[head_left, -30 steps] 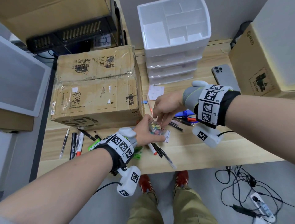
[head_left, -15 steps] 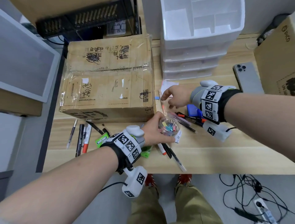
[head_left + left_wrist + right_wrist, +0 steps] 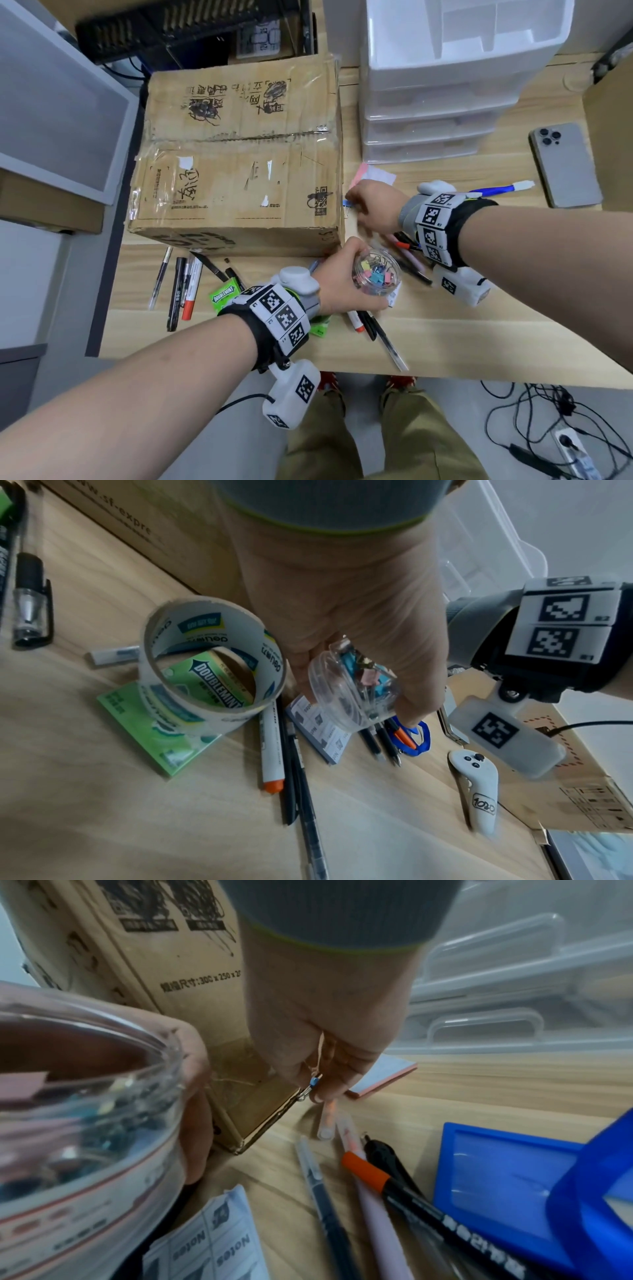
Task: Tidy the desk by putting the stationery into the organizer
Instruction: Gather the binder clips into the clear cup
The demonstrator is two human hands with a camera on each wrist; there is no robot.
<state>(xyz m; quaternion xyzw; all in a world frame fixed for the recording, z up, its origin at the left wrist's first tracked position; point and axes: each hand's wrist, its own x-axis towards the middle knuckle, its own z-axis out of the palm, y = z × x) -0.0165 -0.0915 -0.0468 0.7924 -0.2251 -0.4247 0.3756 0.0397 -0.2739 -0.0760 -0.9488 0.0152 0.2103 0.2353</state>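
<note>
Left hand [image 3: 337, 284]: curled grip round clear binder-clip jar [image 3: 376, 276], mouth up, above near worktop [image 3: 445, 329].
Right hand [image 3: 375, 205]: reaching left, fingertips pinching blue binder clip [image 3: 348, 205], apparently wire handles downward, beside cardboard box [image 3: 239, 157].

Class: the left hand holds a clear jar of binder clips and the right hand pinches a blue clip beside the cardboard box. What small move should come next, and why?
Probably carry the blue clip over and drop it into the jar: the right hand already pinches it, and the left hand holds the jar open-topped close by, with similar clips inside.
</note>
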